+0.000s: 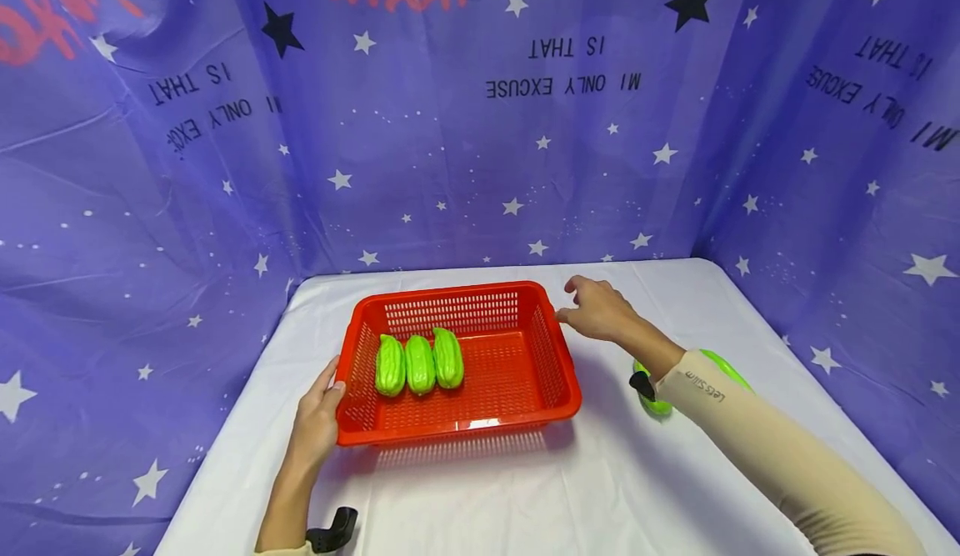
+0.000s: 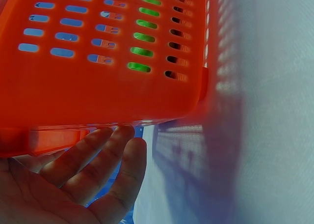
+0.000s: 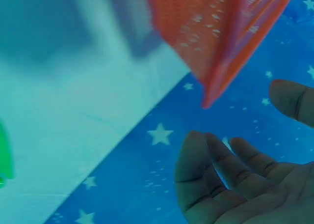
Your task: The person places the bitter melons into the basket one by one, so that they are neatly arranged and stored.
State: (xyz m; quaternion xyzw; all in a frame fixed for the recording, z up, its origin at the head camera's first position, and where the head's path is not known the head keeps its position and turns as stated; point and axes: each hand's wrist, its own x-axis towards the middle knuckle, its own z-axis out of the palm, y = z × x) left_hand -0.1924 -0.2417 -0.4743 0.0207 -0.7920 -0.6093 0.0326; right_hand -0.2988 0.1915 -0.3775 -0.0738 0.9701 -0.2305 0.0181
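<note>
A red slotted basket [image 1: 510, 373] [image 2: 98, 96] [image 3: 196, 52] holds three ribbed green vegetable-like pieces [image 1: 420, 366] side by side in its left half. At its left end, the left hand [image 1: 316, 423] [image 2: 93, 180] grips the rim, thumb on top and fingers against the outside. The basket's front side appears raised above the cloth, with a shadow beneath. Just off the right rim is the right hand [image 1: 597, 310] [image 3: 245, 184], its fingers loosely bent and apart from the thumb, holding nothing; a gap to the basket shows in the right wrist view.
On the white-covered table [image 1: 465, 498], more green pieces [image 1: 657, 407] [image 1: 723, 366] lie at the right, partly hidden by the right forearm and sleeve. A purple curtain with stars [image 1: 450, 122] stands behind the table and along both sides.
</note>
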